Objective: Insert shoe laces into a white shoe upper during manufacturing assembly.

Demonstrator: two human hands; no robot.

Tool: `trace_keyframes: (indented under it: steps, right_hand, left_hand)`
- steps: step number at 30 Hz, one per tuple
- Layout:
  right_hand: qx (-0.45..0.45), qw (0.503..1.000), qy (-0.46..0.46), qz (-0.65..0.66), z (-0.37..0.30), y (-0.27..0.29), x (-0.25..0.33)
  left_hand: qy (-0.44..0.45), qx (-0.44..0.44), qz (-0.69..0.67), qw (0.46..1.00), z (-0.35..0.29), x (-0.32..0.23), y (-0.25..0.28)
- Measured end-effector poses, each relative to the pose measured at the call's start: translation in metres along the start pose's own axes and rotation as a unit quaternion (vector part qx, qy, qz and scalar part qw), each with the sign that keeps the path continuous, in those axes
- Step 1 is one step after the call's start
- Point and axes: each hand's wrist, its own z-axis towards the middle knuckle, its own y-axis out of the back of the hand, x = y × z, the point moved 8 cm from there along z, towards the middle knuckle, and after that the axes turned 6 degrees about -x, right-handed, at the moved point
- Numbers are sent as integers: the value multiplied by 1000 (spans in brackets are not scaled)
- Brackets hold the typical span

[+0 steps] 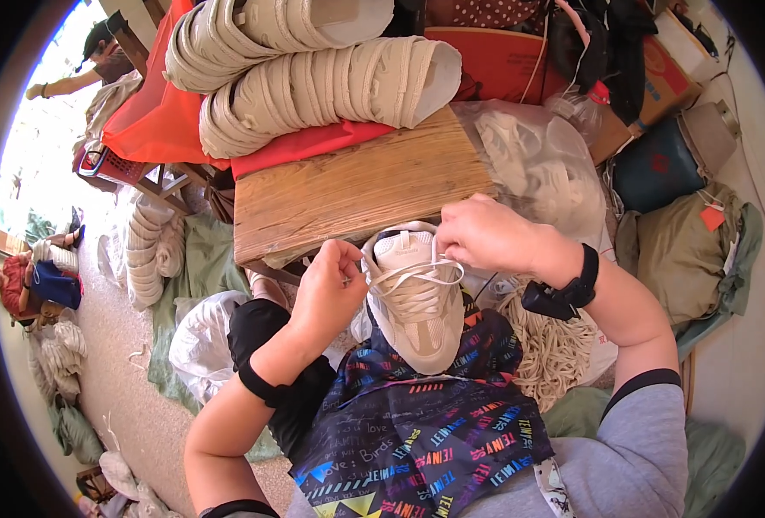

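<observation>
A beige and white sneaker [439, 350] rests on my lap, toe toward me, on a dark apron printed with colourful lettering [417, 432]. Pale shoelaces [417, 298] criss-cross its front, and loose lace curves across the top of the tongue. My left hand [326, 289] is at the shoe's left side near the collar, thumb and fingertips pinched on a lace. On the other side my right hand [495, 231] is closed beside the collar, its fingers pinching a lace; the fingertips are partly hidden.
A wooden bench [357, 186] stands just beyond the shoe, with stacked beige shoe uppers [313, 95] on it. To its right lies a clear bag of shoes [538, 164]. A heap of pale laces [555, 345] sits by my right side, a white bag [205, 341] by my left.
</observation>
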Motion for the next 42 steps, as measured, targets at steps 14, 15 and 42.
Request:
trace_keyframes:
  steps: [14,15,42]
  right_hand:
    - [82,980,-42,176,10,-2,-15]
    - [95,981,-32,165,11,-4,-13]
    - [-199,875,-164,411,30,-2,-12]
  left_hand:
    - [-92,-27,69,993,-3,-25,-3]
    - [-126,-21,82,988,-3,-27,-4]
    - [-154,-10,19,988,42,-54,-11]
